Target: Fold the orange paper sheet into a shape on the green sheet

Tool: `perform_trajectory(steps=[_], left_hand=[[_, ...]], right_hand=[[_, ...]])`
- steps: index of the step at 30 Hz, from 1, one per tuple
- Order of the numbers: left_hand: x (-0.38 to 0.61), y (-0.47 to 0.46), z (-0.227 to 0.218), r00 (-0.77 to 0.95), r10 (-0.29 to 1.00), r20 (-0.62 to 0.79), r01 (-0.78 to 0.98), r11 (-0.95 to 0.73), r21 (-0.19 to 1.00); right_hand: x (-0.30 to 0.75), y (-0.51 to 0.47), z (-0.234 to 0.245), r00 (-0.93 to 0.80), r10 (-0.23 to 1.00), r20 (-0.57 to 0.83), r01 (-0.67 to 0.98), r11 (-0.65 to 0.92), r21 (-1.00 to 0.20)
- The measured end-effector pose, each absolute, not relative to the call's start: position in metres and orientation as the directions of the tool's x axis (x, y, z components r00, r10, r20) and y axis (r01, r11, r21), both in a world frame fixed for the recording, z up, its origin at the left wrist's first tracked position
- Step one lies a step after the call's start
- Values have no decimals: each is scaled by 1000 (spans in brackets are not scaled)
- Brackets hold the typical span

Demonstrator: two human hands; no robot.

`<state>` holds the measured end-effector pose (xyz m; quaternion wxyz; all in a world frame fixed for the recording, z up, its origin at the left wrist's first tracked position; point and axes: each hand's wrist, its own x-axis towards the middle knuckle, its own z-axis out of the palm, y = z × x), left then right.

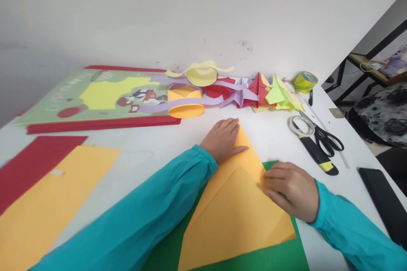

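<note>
A sheet of orange paper [232, 216], folded to a point at its far end, lies on a green sheet [270, 258]. My left hand [224, 137] rests on the paper near that point, its thumb stretched out and its fingers reaching the tip. On the paper's right slanting edge, my right hand [291, 188] has its fingers bent and pressed together, gripping the edge. Folded layers meet in a slanting line across the middle of the sheet. The fingertips of the right hand are slightly blurred.
Black scissors [327, 139], a white tape roll [301, 126] and a box cutter [318, 156] lie at right. Folded paper shapes [260, 91], paper rings [202, 75] and a green printed sheet [60, 97] line the wall. Orange [63, 190] and red sheets [38, 161] lie at left.
</note>
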<state>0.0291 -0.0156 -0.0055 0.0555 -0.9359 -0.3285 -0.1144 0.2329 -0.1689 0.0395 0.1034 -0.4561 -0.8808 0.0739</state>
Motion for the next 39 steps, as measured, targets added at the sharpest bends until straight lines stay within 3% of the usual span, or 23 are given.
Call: perform_trajectory(steps=[5,14,39], left_hand=[[30,-17,-4,762,598,249,624,-780,-35],[30,-17,-4,757,604,249,630,-776,-34],[32,-19,-1,757,591,279,626,-778,-50]], right_hand=[[227,-167,29,-514,829,222,806,555,-208],[224,-168,27,-520,831,197,831,546,-106],[209,-147,21,-461,877,132,879,472,-64]])
